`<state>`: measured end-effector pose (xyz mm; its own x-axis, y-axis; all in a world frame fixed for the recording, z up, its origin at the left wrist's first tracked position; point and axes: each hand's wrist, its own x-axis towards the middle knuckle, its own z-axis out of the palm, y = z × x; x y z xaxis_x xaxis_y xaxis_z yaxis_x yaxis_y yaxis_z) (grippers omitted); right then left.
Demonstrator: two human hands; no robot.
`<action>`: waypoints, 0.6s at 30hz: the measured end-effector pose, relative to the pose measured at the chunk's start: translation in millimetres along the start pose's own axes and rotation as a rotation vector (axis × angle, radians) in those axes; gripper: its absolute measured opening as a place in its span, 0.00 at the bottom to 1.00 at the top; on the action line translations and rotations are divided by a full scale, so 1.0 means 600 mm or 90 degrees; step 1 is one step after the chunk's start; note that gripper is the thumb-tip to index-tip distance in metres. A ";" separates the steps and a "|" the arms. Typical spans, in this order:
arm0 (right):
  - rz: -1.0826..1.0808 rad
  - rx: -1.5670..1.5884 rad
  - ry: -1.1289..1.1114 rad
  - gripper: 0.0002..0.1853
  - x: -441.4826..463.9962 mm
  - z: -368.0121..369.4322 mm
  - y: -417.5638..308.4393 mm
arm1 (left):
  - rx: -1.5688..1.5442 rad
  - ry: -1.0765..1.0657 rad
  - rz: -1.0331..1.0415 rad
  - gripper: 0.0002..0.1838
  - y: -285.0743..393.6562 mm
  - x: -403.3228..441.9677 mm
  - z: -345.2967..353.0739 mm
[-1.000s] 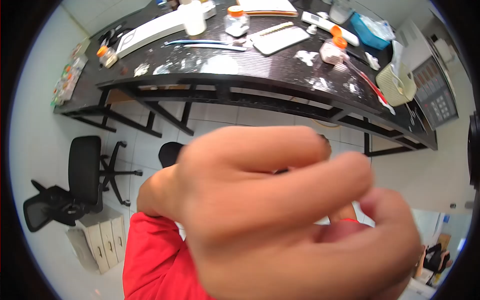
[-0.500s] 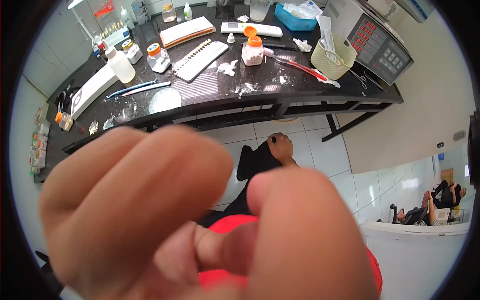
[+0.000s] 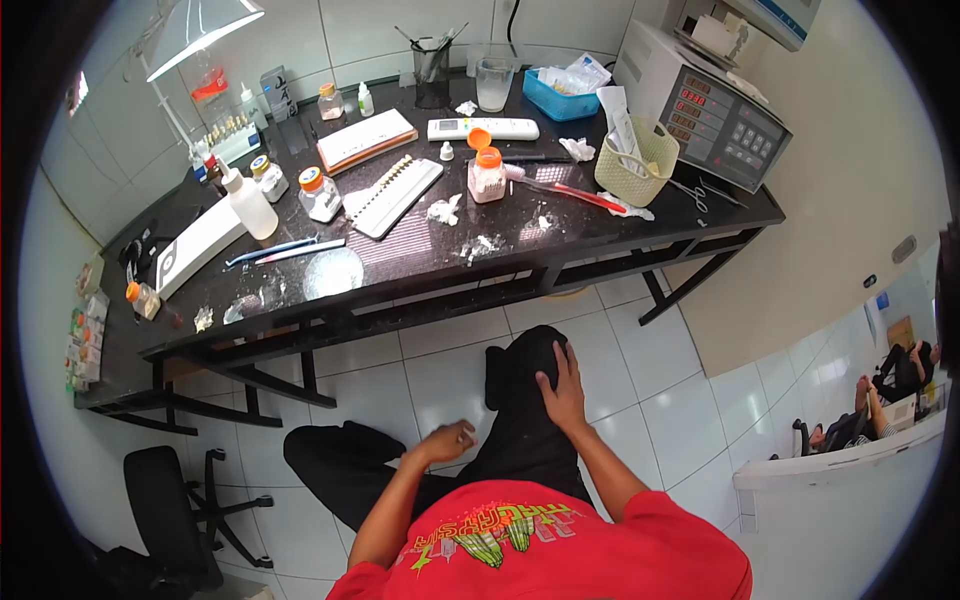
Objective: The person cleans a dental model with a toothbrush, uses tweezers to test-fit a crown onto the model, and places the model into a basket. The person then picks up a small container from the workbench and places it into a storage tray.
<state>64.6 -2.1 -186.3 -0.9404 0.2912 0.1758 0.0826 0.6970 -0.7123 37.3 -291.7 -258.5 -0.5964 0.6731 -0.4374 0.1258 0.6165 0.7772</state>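
My right hand [image 3: 565, 390] lies spread on my right knee, over black trousers [image 3: 520, 430]. It holds nothing. My left hand [image 3: 448, 441] hovers above my lap between the thighs, its fingers loosely curled in. I see nothing in it. Both hands are away from the black worktop [image 3: 400, 250]. Closest to them along its front are an open jar with an orange lid [image 3: 487, 180], a red-handled brush [image 3: 575, 192], a tooth shade guide [image 3: 395, 200] and two slim instruments [image 3: 300, 249]. White powder [image 3: 483, 247] is scattered there.
A furnace-like device with red digits [image 3: 705, 115] stands at the right end, beside a woven basket [image 3: 637, 165] and a blue tray [image 3: 560, 95]. Bottles, jars and a lamp [image 3: 205, 35] are at left. A black chair [image 3: 170, 510] stands lower left. People [image 3: 905, 370] sit far right.
The large hand close to the camera, apparently my left, has dropped to my lap. My right hand has gone from curled to spread on the knee. The view has shifted, showing my red shirt.
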 end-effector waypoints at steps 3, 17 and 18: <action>0.026 0.027 -0.039 0.39 -0.035 -0.004 -0.015 | 0.018 -0.058 -0.073 0.26 -0.079 0.016 0.089; -0.072 -0.247 -0.170 0.40 0.039 0.028 -0.080 | -0.124 -0.474 -0.235 0.35 -0.280 0.034 0.214; -0.066 -0.245 -0.178 0.40 0.052 0.029 -0.080 | -0.087 -0.460 -0.255 0.39 -0.357 0.047 0.281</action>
<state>25.5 -38.1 -158.6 -0.9983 0.0573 0.0063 0.0504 0.9199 -0.3889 127.0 -336.0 -513.8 0.0858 0.5378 -0.8387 -0.1123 0.8417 0.5282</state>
